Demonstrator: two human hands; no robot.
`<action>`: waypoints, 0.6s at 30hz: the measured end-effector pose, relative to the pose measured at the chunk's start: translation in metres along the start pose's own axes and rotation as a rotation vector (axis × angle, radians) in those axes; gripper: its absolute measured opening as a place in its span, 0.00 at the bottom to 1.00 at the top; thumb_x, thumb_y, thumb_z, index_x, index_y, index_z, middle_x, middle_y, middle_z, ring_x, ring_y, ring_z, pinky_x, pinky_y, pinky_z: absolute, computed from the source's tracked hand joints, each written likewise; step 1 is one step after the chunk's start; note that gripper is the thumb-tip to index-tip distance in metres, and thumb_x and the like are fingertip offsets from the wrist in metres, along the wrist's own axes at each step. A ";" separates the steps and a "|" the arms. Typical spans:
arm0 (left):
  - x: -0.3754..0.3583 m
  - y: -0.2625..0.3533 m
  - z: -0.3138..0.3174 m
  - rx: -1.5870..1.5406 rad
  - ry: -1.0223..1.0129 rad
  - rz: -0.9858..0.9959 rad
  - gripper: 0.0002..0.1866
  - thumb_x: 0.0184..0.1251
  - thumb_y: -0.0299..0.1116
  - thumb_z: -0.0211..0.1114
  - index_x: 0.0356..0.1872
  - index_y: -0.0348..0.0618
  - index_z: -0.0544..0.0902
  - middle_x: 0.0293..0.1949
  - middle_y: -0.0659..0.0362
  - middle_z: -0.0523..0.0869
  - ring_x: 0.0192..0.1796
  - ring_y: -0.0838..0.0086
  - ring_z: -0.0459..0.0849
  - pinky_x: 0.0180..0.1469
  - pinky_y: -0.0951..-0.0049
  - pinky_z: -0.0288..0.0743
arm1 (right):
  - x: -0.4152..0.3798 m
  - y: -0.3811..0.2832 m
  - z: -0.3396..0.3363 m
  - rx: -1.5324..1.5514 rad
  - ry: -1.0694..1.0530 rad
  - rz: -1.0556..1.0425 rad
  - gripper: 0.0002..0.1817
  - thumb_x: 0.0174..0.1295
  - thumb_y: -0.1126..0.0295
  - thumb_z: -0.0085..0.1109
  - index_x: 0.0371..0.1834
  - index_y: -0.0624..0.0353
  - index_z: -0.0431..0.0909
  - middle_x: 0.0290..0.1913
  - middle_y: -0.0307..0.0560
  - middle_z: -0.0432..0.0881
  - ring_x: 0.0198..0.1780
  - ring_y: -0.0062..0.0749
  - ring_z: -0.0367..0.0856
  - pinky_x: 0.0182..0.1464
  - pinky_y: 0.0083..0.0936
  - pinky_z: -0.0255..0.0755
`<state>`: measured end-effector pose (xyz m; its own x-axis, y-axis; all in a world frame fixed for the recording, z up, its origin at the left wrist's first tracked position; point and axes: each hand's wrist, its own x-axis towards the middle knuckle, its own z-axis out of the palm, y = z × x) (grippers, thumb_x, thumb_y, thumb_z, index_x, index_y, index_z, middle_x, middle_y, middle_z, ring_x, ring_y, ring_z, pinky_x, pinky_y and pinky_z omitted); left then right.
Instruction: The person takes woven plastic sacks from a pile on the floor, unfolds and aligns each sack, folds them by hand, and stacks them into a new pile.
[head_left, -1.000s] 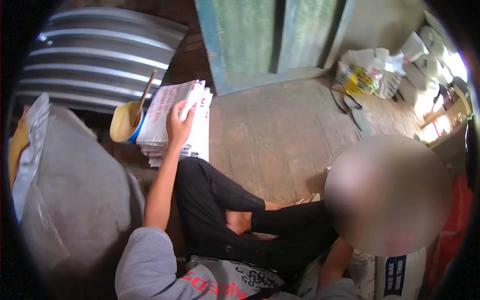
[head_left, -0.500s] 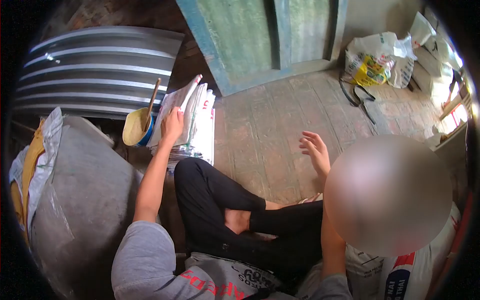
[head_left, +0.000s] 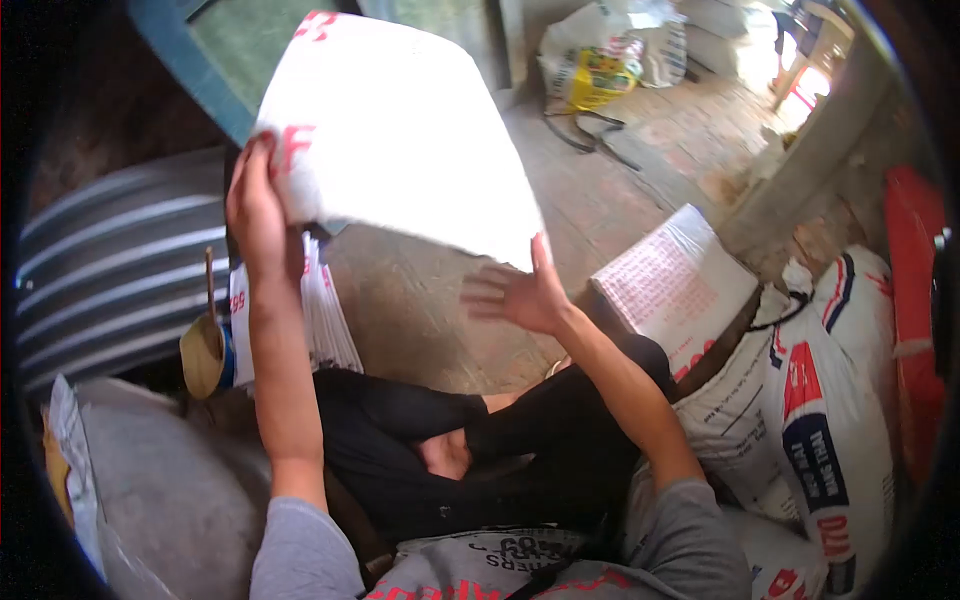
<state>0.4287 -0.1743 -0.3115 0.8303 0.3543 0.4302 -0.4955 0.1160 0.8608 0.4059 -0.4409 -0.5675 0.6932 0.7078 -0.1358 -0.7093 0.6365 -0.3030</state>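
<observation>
A large white sack with red print is lifted above the floor in front of me. My left hand grips its left edge, fingers wrapped round it. Near its lower right corner my right hand has its fingers spread, slightly blurred; the thumb is by the sack's edge. Below my left hand, a stack of folded white sacks lies on the floor, partly hidden by my forearm. To the right of my knee rests another flat printed sack.
A yellowish pot with a stick stands left of the stack, beside corrugated metal. Filled sacks stand at the right. Plastic bags and a black strap lie at the back. A grey covered bulk is at the lower left.
My left hand has raised a sack off the stack. My right hand has moved left toward that sack. The view has turned right, showing the flat sack and filled sacks there.
</observation>
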 end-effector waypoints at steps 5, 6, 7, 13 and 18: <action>-0.008 -0.098 -0.096 0.133 0.058 -0.134 0.14 0.74 0.32 0.61 0.55 0.36 0.80 0.49 0.57 0.84 0.51 0.75 0.83 0.57 0.74 0.75 | -0.008 -0.069 -0.034 0.120 0.448 -0.924 0.20 0.70 0.63 0.54 0.61 0.57 0.72 0.56 0.44 0.80 0.58 0.38 0.78 0.63 0.38 0.70; -0.014 -0.135 -0.118 0.219 0.098 -0.134 0.15 0.73 0.31 0.62 0.56 0.36 0.79 0.52 0.56 0.83 0.51 0.74 0.82 0.57 0.73 0.75 | -0.005 -0.076 -0.058 0.065 0.466 -1.018 0.19 0.66 0.63 0.63 0.57 0.57 0.77 0.51 0.39 0.82 0.52 0.39 0.81 0.57 0.36 0.74; -0.030 -0.185 -0.135 0.495 0.092 0.087 0.18 0.71 0.31 0.64 0.58 0.36 0.77 0.55 0.55 0.81 0.53 0.74 0.82 0.56 0.73 0.75 | -0.008 -0.072 -0.057 0.012 0.562 -1.018 0.20 0.64 0.64 0.66 0.57 0.58 0.77 0.49 0.39 0.83 0.50 0.37 0.81 0.56 0.34 0.74; -0.162 -0.183 -0.026 0.565 -0.525 -0.092 0.27 0.63 0.41 0.71 0.61 0.41 0.78 0.56 0.53 0.80 0.57 0.66 0.79 0.57 0.66 0.75 | 0.003 -0.021 -0.004 -1.008 0.733 -1.070 0.18 0.60 0.68 0.72 0.50 0.63 0.80 0.43 0.38 0.85 0.47 0.24 0.81 0.49 0.24 0.74; -0.176 -0.193 0.040 0.533 -0.518 -0.053 0.32 0.54 0.46 0.78 0.55 0.37 0.79 0.51 0.52 0.81 0.51 0.64 0.83 0.52 0.65 0.78 | 0.023 0.013 -0.025 -0.884 0.245 -0.949 0.21 0.60 0.77 0.67 0.57 0.61 0.76 0.46 0.39 0.83 0.46 0.20 0.79 0.49 0.20 0.76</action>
<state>0.3891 -0.2964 -0.5426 0.9289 -0.1371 0.3439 -0.3697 -0.3918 0.8425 0.4156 -0.4240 -0.5979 0.9428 -0.0322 0.3317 0.3193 0.3718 -0.8717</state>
